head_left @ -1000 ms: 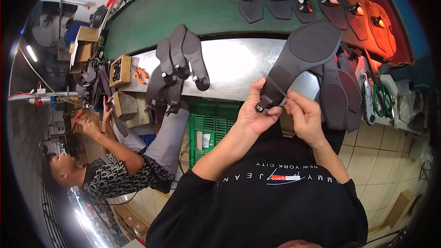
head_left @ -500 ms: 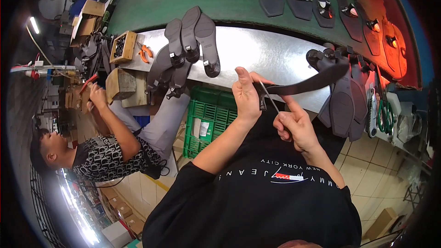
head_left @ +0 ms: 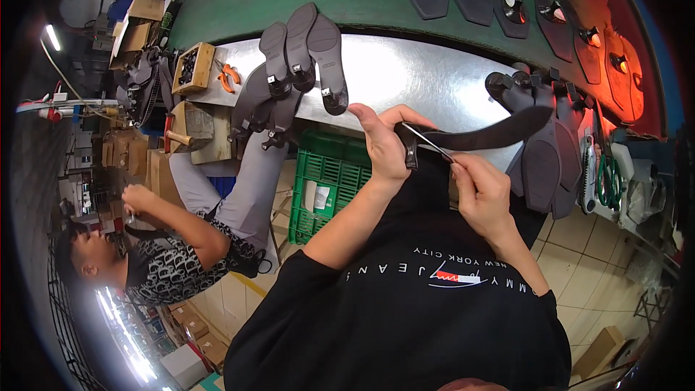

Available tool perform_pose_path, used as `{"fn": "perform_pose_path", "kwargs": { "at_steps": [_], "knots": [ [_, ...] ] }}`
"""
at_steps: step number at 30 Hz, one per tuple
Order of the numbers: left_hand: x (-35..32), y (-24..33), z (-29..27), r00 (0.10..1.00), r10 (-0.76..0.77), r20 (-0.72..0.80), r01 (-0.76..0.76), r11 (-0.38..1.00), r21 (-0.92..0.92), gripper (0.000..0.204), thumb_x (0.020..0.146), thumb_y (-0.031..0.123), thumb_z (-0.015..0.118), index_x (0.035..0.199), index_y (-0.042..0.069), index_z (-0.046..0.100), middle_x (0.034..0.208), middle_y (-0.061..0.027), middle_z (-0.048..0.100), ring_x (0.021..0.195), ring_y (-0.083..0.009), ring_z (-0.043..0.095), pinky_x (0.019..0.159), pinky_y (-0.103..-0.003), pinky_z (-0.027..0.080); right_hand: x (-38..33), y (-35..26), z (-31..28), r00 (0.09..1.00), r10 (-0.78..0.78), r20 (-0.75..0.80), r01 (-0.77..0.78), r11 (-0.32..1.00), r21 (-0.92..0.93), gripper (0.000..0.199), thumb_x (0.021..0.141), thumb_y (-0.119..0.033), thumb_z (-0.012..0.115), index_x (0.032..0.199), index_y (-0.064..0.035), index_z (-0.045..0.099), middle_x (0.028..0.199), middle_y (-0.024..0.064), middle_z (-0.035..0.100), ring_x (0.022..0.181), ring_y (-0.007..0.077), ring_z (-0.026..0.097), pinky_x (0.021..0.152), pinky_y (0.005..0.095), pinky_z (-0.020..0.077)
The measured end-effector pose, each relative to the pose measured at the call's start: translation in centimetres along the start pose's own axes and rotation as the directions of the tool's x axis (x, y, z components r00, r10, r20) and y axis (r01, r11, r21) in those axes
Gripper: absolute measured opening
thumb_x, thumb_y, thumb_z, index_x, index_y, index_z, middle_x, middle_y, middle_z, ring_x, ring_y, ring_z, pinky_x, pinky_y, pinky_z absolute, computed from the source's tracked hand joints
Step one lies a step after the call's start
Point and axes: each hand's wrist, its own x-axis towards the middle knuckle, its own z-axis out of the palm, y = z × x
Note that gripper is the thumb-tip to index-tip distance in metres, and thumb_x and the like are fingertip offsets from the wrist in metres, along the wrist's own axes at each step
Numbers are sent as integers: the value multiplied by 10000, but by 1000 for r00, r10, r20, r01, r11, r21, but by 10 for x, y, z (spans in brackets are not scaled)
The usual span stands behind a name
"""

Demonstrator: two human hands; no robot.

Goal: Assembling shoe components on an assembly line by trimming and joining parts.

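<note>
The sole (head_left: 496, 133) is held edge-on above the near side of the counter (head_left: 391, 65), its heel end in the closed grip of the left hand (head_left: 391, 143). The right hand (head_left: 483, 190) pinches a thin rod (head_left: 428, 142), its far end beside the heel. Work on this one looks under way, not complete. Heeled soles lie at left (head_left: 298, 45), at right (head_left: 541, 159) and in a far row (head_left: 512, 23); which are finished and which remain, I cannot tell.
</note>
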Motion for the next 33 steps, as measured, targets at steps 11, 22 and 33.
{"fn": "perform_pose_path", "kwargs": {
  "at_steps": [11,22,33],
  "knots": [
    [13,2,1,944,-330,2,312,889,-336,806,823,796,203,581,93,514,547,-24,548,457,-122,485,428,-235,384,-12,-19,17,957,-211,201,238,964,-119,152,778,30,627,921,-15,600,771,115,597,656,287,604,558,353,481],
    [9,-24,10,763,-262,591,645,373,-667,642,804,739,418,614,132,511,658,-3,569,724,-204,571,777,-376,450,1,-8,1,995,-79,-53,63,965,-253,87,878,-88,593,839,-24,548,712,140,555,616,337,571,522,392,443],
    [10,-23,12,780,-500,377,625,582,-520,779,737,839,350,579,99,535,587,-108,591,533,-283,597,565,-362,497,-4,-5,0,994,-46,102,78,939,-335,135,879,-98,571,828,-24,471,699,146,548,624,354,575,520,428,445]
  ]
}}
